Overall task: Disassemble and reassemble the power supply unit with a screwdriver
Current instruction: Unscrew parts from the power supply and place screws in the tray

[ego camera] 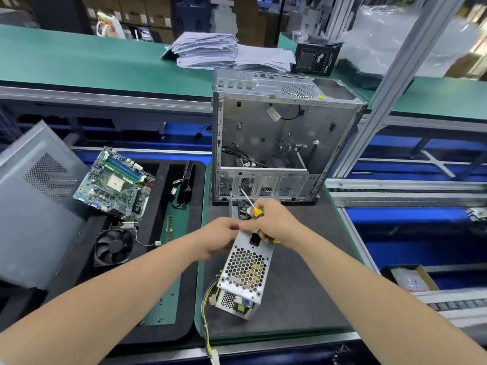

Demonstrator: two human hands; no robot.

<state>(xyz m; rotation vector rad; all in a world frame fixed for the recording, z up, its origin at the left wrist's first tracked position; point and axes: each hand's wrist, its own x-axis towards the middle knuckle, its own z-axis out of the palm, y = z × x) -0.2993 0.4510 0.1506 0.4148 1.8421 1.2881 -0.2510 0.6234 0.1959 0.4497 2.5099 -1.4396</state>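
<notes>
At lower centre, power supply unit [246,270] is gripped tilted by left hand [220,239] for access; screwdriver [256,212] is clasped unengaged in right hand [275,223].

Power supply unit [246,270] on dark mat [303,272].
Right side: bare mat, open passage.
Far end: left hand [221,234] and right hand [274,222], with screwdriver [257,212] crossing the narrow gap to the open computer case [263,127].
Left: foam tray [188,259] carrying motherboard [116,183], cooling fan [114,245].
</notes>
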